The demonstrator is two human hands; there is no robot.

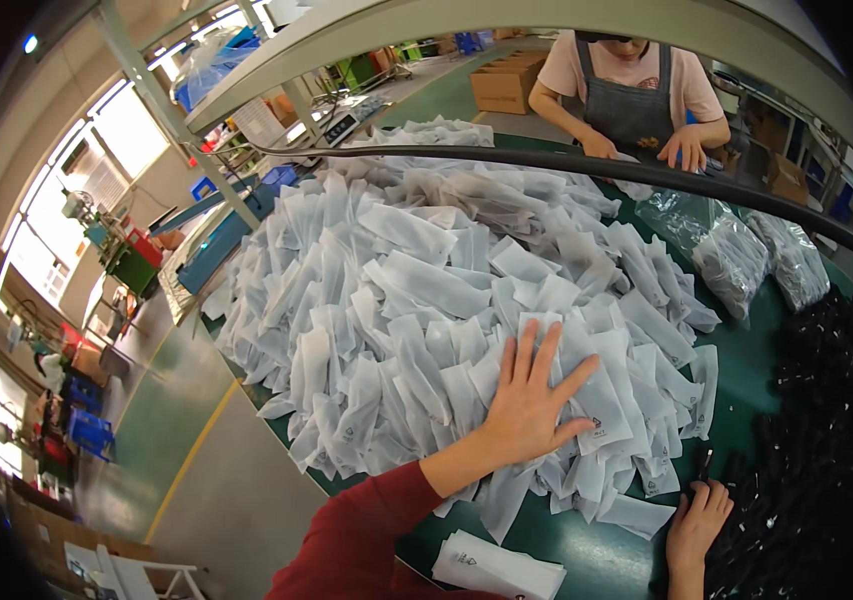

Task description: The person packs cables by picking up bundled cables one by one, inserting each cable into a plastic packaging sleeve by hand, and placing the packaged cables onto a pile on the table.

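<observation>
I have the left hand [528,412] spread on white pouches [426,285], the right hand [698,525] pinching a slim black piece [706,464].

To the right of the broad heap of frosted white, flat pouches [416,290], a strip of green tabletop [741,365] gives a hand room to pass. Beyond that strip, the dense pile of small, shiny black pieces [811,430] blocks the way; two clear plastic bags [731,265] close off the heap's far right. The bare right hand [701,525] narrows the strip near the heap's near right corner. The red-sleeved left hand [536,395], fingers spread, covers the heap's right part. A long, dark cable [506,155] crosses over the heap's far part, barring reach from above.
</observation>
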